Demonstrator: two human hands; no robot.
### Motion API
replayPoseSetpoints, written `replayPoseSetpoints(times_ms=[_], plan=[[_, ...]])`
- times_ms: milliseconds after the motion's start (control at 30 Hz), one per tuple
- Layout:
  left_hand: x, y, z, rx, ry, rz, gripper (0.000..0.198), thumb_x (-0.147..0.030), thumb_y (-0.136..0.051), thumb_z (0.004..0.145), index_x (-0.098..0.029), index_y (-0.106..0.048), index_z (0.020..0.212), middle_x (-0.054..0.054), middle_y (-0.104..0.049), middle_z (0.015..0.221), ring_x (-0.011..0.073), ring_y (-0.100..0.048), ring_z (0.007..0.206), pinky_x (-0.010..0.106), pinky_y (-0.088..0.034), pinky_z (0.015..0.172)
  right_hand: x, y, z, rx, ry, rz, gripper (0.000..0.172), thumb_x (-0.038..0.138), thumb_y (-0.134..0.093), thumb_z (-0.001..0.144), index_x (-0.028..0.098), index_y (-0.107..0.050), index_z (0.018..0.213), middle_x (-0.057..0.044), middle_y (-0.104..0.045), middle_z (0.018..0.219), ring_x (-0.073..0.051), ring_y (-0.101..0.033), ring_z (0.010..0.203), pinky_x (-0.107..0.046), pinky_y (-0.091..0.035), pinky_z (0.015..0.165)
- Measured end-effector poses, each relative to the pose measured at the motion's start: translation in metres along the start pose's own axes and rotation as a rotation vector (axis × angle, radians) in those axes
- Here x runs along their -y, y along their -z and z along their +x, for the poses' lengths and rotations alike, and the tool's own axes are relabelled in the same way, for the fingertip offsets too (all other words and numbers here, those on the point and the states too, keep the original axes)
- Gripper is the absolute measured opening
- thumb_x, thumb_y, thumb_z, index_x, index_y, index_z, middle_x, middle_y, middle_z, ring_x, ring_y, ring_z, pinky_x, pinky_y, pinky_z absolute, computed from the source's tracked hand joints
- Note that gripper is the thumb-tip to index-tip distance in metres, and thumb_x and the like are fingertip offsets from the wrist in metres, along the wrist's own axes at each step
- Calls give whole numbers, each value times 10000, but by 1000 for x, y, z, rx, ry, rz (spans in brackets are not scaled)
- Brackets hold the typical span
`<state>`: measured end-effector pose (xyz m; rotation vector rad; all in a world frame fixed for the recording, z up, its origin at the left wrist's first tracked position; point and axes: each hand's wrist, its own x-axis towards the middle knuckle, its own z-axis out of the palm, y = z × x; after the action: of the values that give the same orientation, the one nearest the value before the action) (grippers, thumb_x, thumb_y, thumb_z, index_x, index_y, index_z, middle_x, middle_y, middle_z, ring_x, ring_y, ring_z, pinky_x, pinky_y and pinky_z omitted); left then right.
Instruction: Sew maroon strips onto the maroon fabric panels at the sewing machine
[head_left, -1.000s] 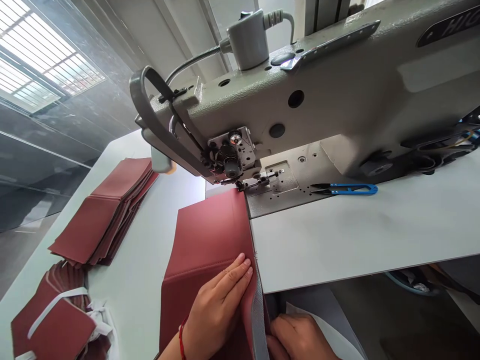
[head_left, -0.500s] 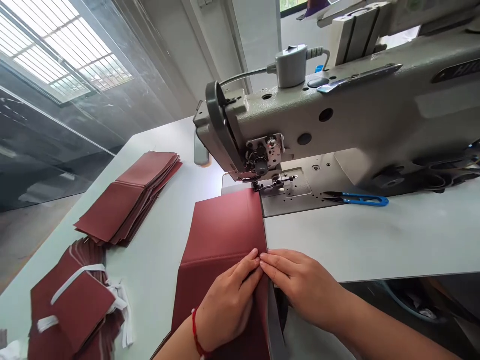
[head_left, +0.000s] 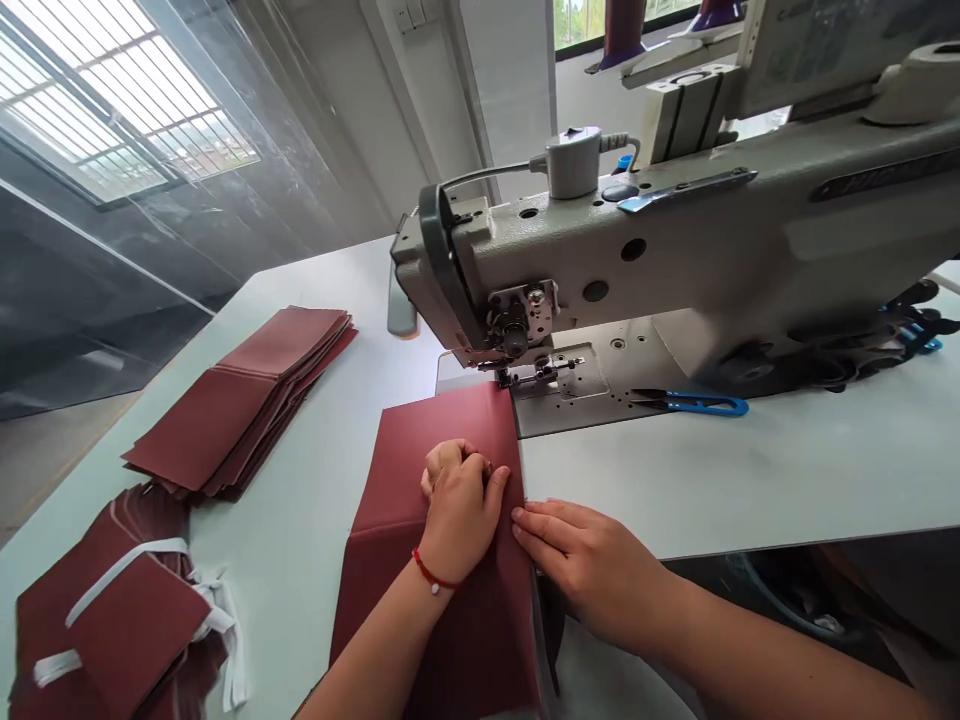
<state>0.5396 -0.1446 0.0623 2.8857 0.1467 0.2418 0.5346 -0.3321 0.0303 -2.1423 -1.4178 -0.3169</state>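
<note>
A long dark-red sheet (head_left: 405, 470) with a crease across it lies on the table, its far right corner under the needle area of a grey sewing machine (head_left: 675, 240). My left hand (head_left: 461, 500), a red string bracelet at its wrist, rests on the sheet with its fingers curled under; what they hold, if anything, is hidden. My right hand (head_left: 581, 550) pinches the sheet's right edge between fingers and thumb, a little nearer to me than the left hand.
Blue thread snips (head_left: 705, 403) lie beside the machine's metal plate. At the left are a stack of folded red pieces (head_left: 247, 400) and bundles of red pieces (head_left: 142, 620) with white ties. The white table (head_left: 787, 480) ends at its front edge.
My left hand has moved forward, away from my right hand, and its fingers have curled in. My right hand stays at the sheet's edge. The view has shifted slightly.
</note>
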Motion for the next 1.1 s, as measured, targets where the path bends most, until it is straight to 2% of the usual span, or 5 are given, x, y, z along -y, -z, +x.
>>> replayPoseSetpoints(times_ms=[233,333,433,500,1100], plan=[[4,-8,-6,-42,-66,1,188,-247,-462,915,-181,-533,754,112,-542,1028,271,-489,1022,567,-428,945,-5,6,4,22,54,4,381,101,-453,921,-4,-584,1263,-157,-609,1266,-254,-538,1181,-351,-468,1053],[6,-7,-6,-12,-85,44,173,-266,-462,927,-154,-567,1007,181,-512,1275,309,-470,1196,701,-333,1001,-8,10,6,76,89,22,392,99,-463,906,1,-582,1266,-156,-610,1263,-246,-537,1182,-343,-480,1039],[6,-2,-4,91,-113,117,435,-267,-425,950,-191,-408,1378,191,-346,1511,350,-336,1380,819,-230,967,-11,13,7,116,102,25,386,105,-485,918,35,-572,1288,-142,-602,1281,-240,-529,1192,-362,-480,1045],[6,1,-2,153,-139,164,511,-267,-399,960,-232,-322,1464,160,-299,1555,361,-260,1429,842,-189,961,-13,13,7,124,109,23,379,115,-491,934,56,-564,1301,-132,-597,1293,-237,-530,1194,-384,-468,1062],[21,1,47,228,-114,124,575,-420,-410,965,-254,-278,1500,101,-255,1582,342,-206,1458,820,-104,1021,-42,12,30,160,158,-98,433,43,-439,886,34,-563,1301,-160,-594,1292,-276,-561,1176,-421,-517,1015]])
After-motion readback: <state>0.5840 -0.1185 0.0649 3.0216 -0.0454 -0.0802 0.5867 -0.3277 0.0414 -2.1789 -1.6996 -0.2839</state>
